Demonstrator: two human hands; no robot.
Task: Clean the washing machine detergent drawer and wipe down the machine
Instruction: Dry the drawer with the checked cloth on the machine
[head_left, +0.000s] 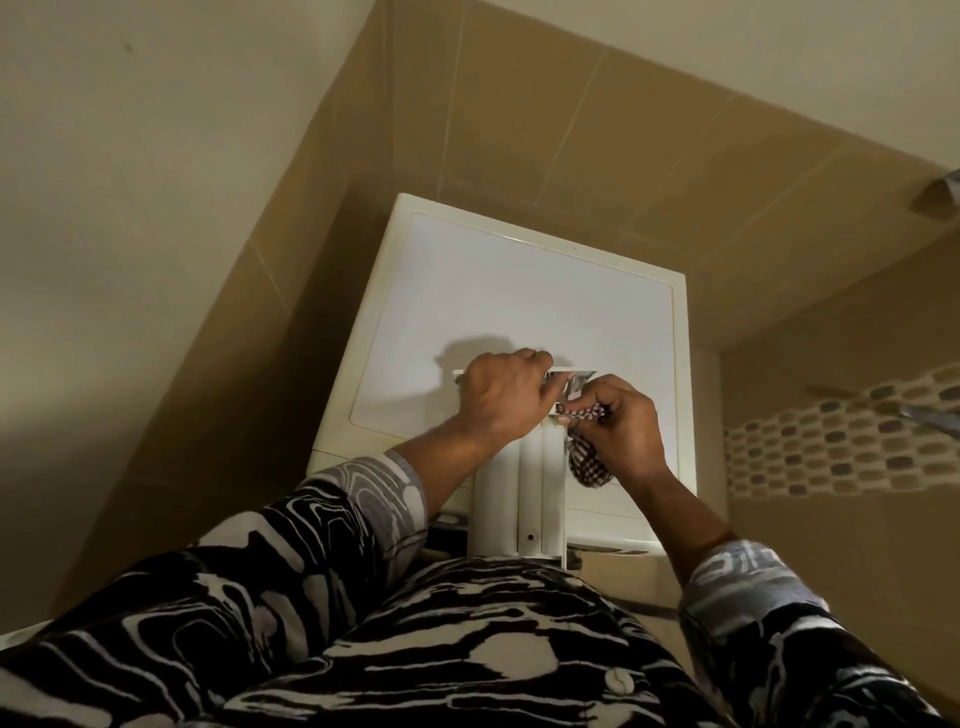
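A white washing machine stands against a tan tiled wall, seen from above. Its white detergent drawer lies lengthwise on the machine's top, its near end reaching my body. My left hand grips the drawer's far end and holds it steady. My right hand pinches a checkered cloth at the drawer's right side near the far end, and the rest of the cloth hangs below the fingers. The drawer's compartments are mostly hidden by both hands.
A plain cream wall rises on the left and tan tiles run behind the machine. A mosaic tile band crosses the right wall. My patterned black-and-white sleeves and torso fill the lower frame.
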